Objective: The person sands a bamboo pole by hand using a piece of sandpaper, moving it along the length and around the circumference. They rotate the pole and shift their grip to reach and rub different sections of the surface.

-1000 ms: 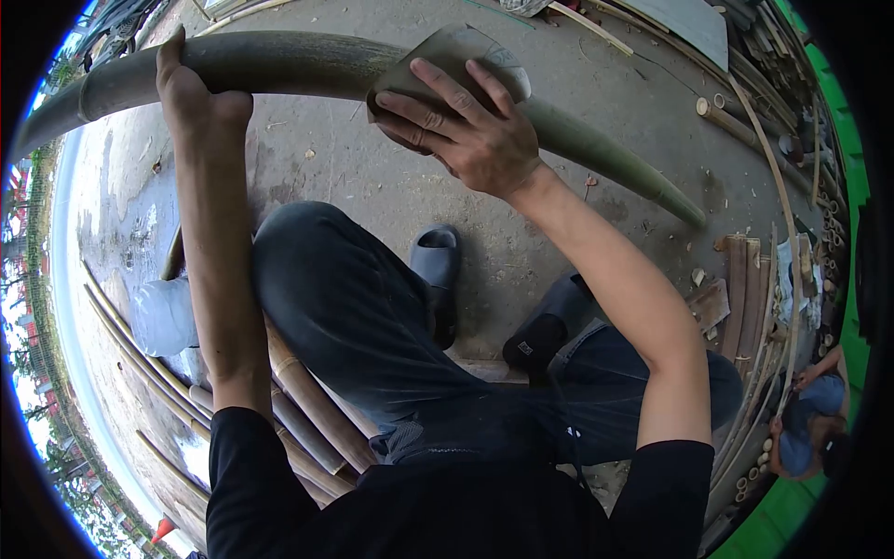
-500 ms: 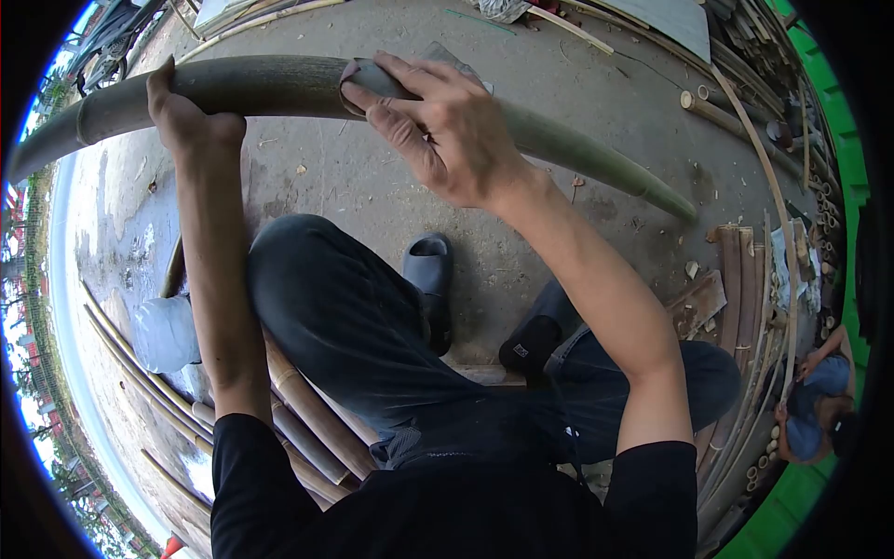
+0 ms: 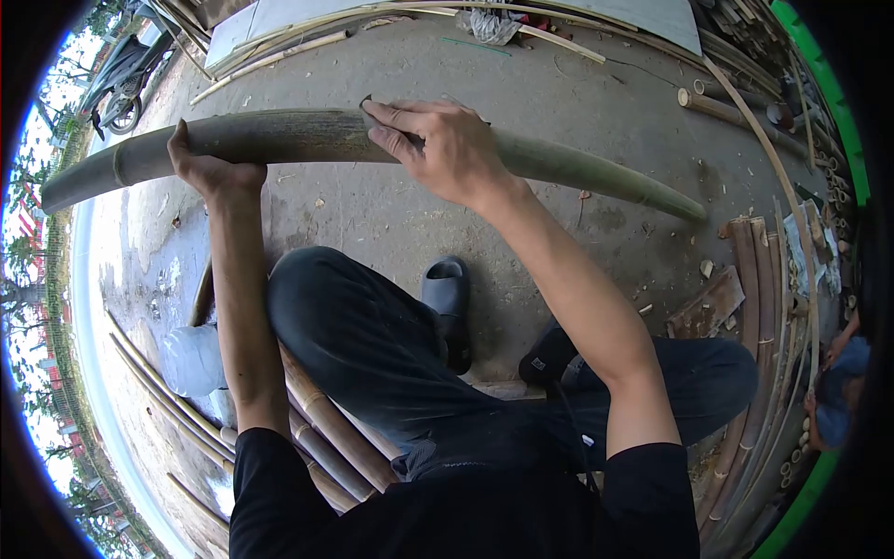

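A long bamboo pole (image 3: 307, 135), dark at the left and greener toward the right, lies crosswise in front of me, above the ground. My left hand (image 3: 223, 175) grips it from the near side, thumb and fingers wrapped about the dark part. On top of the pole near its middle, my right hand (image 3: 445, 147) is closed on a thin dark sheet of sandpaper (image 3: 366, 102). Only a curled edge of that sheet shows past the fingers; the rest is hidden under the hand. A rough, streaked patch runs along the pole between both hands.
Bamboo lengths (image 3: 340, 429) lie beside my left leg, and others (image 3: 745, 270) at my right. A clear plastic container (image 3: 191, 359) stands left. Crumpled plastic (image 3: 494, 26) and strips lie ahead. Another person (image 3: 846, 368) is at the right edge; a motorbike (image 3: 123, 98) stands far left.
The pole and both hands appear lower in view, partly because my head view has shifted. The right hand's fingers have drawn closer together, and less of the sheet shows beyond them.
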The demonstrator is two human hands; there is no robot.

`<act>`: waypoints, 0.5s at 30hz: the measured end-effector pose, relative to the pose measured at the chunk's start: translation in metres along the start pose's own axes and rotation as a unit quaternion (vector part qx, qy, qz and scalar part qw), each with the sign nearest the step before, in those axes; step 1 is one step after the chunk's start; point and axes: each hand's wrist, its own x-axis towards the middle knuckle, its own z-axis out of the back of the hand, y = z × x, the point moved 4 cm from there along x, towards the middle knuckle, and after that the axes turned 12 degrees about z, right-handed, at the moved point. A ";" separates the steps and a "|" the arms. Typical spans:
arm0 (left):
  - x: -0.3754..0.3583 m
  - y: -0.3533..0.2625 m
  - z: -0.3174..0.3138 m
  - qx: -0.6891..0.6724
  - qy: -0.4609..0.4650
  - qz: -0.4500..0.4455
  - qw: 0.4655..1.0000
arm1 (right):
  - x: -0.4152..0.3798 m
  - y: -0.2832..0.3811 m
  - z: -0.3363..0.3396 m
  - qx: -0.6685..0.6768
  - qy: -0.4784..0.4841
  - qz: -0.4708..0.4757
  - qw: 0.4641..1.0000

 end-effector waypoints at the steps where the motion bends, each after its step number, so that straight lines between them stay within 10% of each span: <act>1: 0.000 0.000 0.001 0.002 0.000 0.000 1.000 | 0.000 0.001 -0.001 0.009 -0.025 0.021 0.999; 8: 0.012 0.001 0.010 0.027 0.001 -0.009 1.000 | -0.070 -0.060 0.049 -0.021 0.000 -0.020 1.000; 15: -0.002 0.000 0.001 0.024 0.008 -0.009 1.000 | -0.030 0.014 -0.001 -0.101 -0.090 0.059 0.989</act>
